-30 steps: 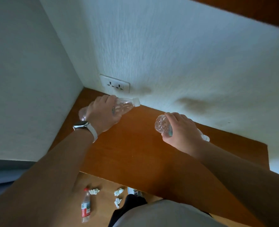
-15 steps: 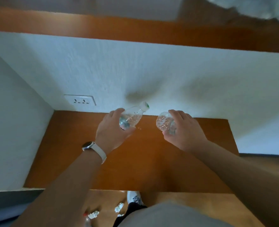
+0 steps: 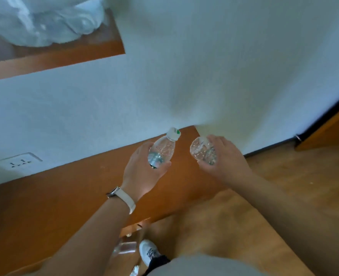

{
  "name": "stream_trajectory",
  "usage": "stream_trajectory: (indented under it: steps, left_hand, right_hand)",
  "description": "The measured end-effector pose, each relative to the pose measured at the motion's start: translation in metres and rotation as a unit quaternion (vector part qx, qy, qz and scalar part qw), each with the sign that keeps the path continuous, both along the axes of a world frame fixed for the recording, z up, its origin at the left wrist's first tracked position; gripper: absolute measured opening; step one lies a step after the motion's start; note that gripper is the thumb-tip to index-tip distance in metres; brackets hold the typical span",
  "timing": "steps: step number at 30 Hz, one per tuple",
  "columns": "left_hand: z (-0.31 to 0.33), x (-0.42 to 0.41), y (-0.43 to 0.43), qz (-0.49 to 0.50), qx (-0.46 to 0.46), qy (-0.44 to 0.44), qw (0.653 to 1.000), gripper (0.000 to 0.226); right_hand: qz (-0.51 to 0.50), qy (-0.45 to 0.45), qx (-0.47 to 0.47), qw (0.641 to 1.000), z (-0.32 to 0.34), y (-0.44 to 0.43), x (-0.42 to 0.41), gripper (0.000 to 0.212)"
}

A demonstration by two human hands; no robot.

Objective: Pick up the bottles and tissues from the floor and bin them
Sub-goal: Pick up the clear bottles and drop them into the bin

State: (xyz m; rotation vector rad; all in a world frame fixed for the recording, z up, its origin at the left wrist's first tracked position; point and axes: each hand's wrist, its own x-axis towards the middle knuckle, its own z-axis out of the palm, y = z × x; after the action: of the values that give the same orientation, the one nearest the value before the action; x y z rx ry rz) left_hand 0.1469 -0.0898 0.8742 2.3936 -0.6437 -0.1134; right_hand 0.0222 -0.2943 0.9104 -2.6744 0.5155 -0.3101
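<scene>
My left hand [image 3: 142, 172] grips a clear plastic bottle [image 3: 163, 149] with a white cap, its neck pointing up and away. My right hand [image 3: 222, 158] grips a second clear bottle [image 3: 202, 150] with its round base facing me; its neck is hidden behind the hand. Both bottles are held in the air over the right end of a brown wooden surface [image 3: 65, 198], close together without touching. No bin is clearly in view, and the floor tissues are mostly out of frame.
A white wall [image 3: 204, 76] stands right behind my hands, with a socket plate [image 3: 19, 162] at the left. A crumpled clear plastic bag [image 3: 41, 20] lies on an upper wooden ledge. Wooden floor [image 3: 284, 186] spreads to the right; my white shoe [image 3: 147, 251] is below.
The view has swung right and up: the socket slid left, the plastic bag and the floor at right came into view. Both hands keep their bottles, held close together.
</scene>
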Motion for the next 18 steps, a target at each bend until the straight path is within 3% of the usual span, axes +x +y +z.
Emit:
stream_trajectory:
  steps: [11,18]
  left_hand:
    - [0.019,-0.154,-0.172,-0.163,-0.023,-0.014,0.986,0.067]
    - [0.037,-0.222,-0.262,-0.3,-0.022,-0.018,0.953,0.069]
  right_hand:
    - [-0.167,-0.033,0.002,0.985,0.013,-0.124,-0.209,0.072]
    - [-0.297,-0.057,0.015,0.953,0.021,-0.164,-0.319,0.074]
